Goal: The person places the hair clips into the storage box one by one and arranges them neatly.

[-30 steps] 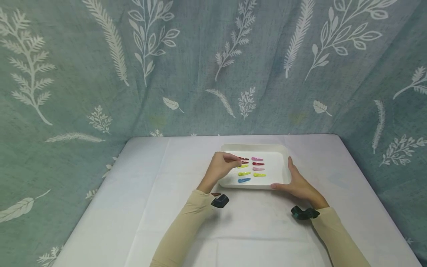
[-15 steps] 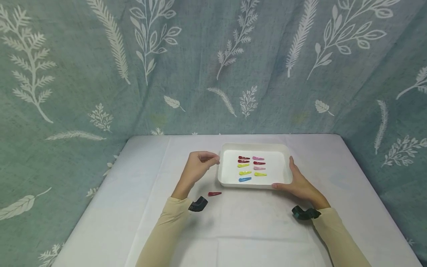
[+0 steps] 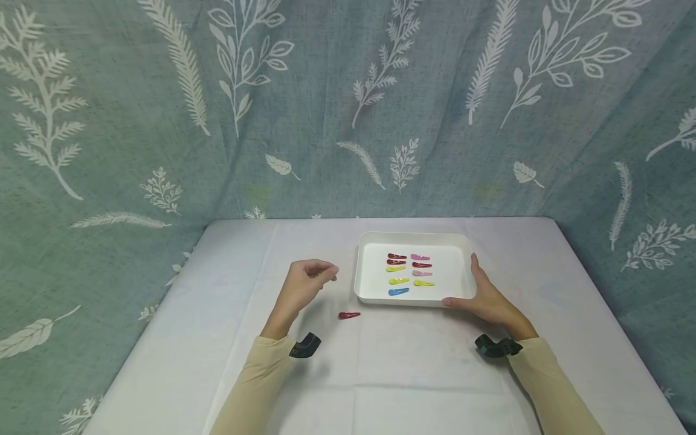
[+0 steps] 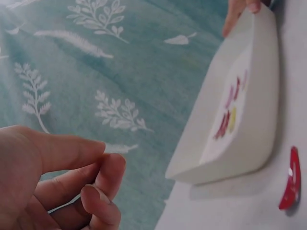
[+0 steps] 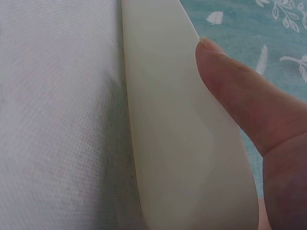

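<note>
My left hand (image 3: 304, 284) is above the table, left of the white tray (image 3: 361, 289). Its thumb tip meets the index finger and the other fingers are curled, with nothing visible between them in the left wrist view. A red snap hair clip (image 3: 349, 315) lies on the table in front of the tray's near left corner. My right hand (image 3: 489, 302) grips the tray at its near right corner, the thumb on the front wall and fingers along the right side. Inside the tray, several hair clips form two columns, among them a blue clip (image 3: 399, 291) and a pink clip (image 3: 420, 257).
A white cloth covers the table (image 3: 413, 374). Behind it hangs a green-blue curtain (image 3: 321, 121) with white leaf prints. Each wrist carries a dark camera mount, such as the left mount (image 3: 306, 345).
My left hand has left the tray's clips and moved left, then slightly nearer. The red clip on the table has come into full view. My right hand keeps its grip.
</note>
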Demonstrator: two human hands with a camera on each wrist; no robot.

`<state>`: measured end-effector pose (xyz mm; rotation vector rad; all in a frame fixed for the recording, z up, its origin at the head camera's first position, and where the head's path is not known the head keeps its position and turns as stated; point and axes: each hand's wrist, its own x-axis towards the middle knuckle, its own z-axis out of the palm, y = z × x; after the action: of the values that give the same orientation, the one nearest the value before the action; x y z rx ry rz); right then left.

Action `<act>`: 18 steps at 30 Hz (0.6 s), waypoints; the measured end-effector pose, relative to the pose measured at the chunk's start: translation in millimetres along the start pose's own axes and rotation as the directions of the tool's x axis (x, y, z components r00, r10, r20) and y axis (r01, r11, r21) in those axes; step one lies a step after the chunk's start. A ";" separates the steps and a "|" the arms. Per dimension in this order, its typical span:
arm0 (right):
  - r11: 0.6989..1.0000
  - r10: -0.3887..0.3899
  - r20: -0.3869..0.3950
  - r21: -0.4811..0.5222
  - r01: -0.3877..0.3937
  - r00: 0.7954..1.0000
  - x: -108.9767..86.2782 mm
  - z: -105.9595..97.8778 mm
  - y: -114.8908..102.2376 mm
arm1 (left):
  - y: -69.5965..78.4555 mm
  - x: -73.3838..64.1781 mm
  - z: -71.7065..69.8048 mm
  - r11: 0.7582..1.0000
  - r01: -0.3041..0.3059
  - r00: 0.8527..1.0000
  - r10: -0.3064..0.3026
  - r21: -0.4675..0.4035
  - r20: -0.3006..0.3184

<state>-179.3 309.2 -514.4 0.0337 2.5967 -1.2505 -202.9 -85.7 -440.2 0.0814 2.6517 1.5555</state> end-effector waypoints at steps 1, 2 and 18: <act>1.000 0.003 0.000 0.002 -0.003 1.000 0.1 -0.1 0.0 | -2.4 -0.1 -0.4 1.000 0.003 1.000 -0.003 0.002 0.000; 1.000 0.007 0.002 0.000 -0.007 1.000 0.0 -0.3 0.2 | -4.6 -0.3 -0.6 1.000 0.004 1.000 -0.004 0.006 0.000; 1.000 0.020 0.000 -0.003 -0.020 1.000 2.8 0.3 2.4 | -33.7 -10.9 7.3 0.993 0.076 0.997 -0.079 0.089 0.023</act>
<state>-181.7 310.3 -517.1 0.0593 2.5914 -1.2398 -191.8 -96.7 -472.9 0.0031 2.6683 1.4053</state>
